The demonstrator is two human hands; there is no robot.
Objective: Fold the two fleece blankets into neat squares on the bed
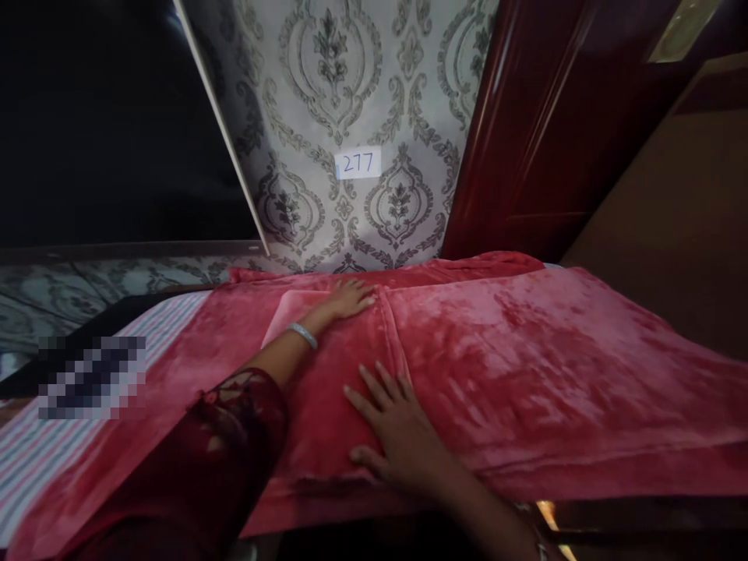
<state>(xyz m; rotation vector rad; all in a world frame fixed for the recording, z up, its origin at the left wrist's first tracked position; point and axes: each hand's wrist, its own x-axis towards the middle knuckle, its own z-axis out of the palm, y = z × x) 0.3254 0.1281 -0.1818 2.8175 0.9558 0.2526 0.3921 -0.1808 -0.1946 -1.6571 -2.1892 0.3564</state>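
Note:
A red plush blanket lies spread over a surface, with a folded section of it under both hands. My left hand rests flat on the far part of the fold, near a seam, fingers stretched out. Closer to the front edge, my right hand presses palm down on the blanket with its fingers spread. Neither hand grips the cloth. A bangle circles my left wrist.
Striped cloth shows beneath the blanket on the left. Behind stand a patterned wall with a paper label reading 277, a dark screen and a dark red door. A blurred patch covers something at left.

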